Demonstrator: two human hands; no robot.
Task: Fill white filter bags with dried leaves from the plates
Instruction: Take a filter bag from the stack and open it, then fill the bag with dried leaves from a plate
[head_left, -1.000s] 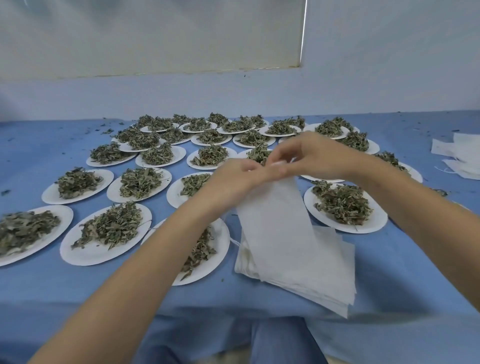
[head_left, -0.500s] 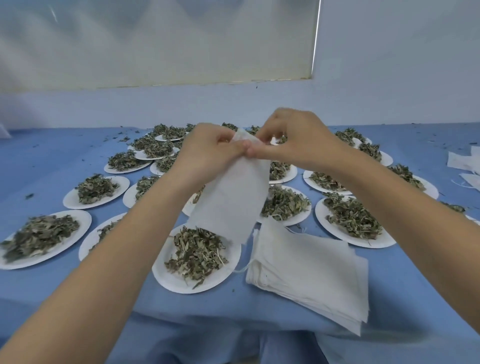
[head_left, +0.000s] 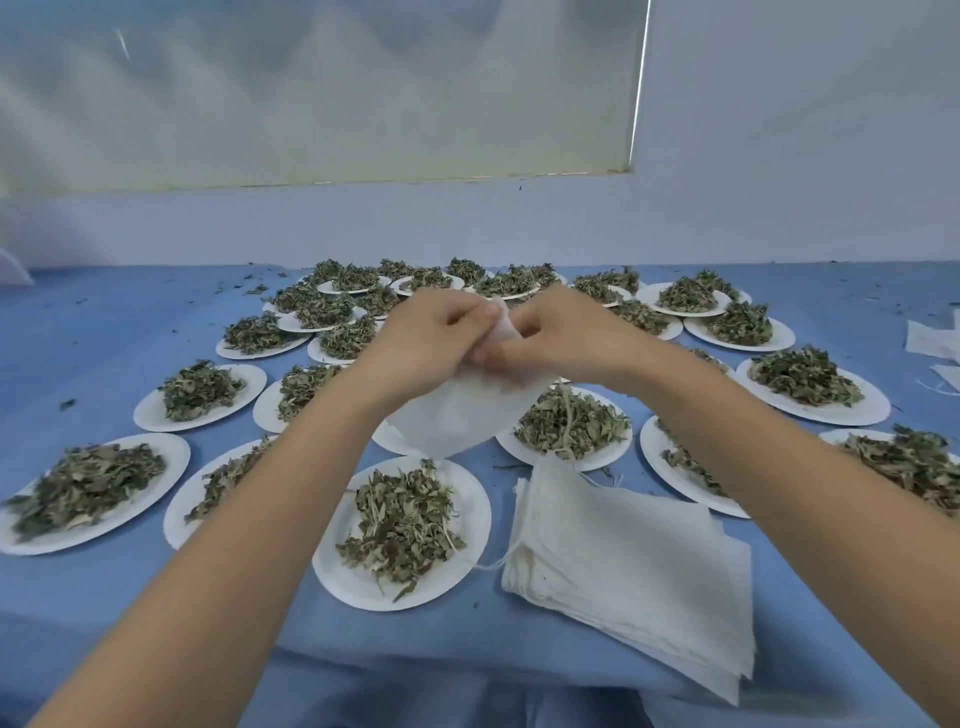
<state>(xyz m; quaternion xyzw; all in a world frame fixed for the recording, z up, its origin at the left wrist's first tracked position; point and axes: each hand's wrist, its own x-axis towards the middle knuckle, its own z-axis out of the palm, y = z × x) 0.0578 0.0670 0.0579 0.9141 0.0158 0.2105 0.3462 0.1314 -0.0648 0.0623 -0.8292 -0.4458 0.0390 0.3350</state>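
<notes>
Got both hands up over the middle plates, my left hand (head_left: 431, 338) and right hand (head_left: 561, 332) pinching the top of one filter bag (head_left: 457, 415). It hangs above the near plate (head_left: 470, 525) of leaves (head_left: 400, 525), bag stack (head_left: 634, 566) just right.

plate of leaves (head_left: 332, 566) lies nearest, bag stack (head_left: 634, 571) just right of it, more plates (head_left: 156, 415) behind.
</notes>
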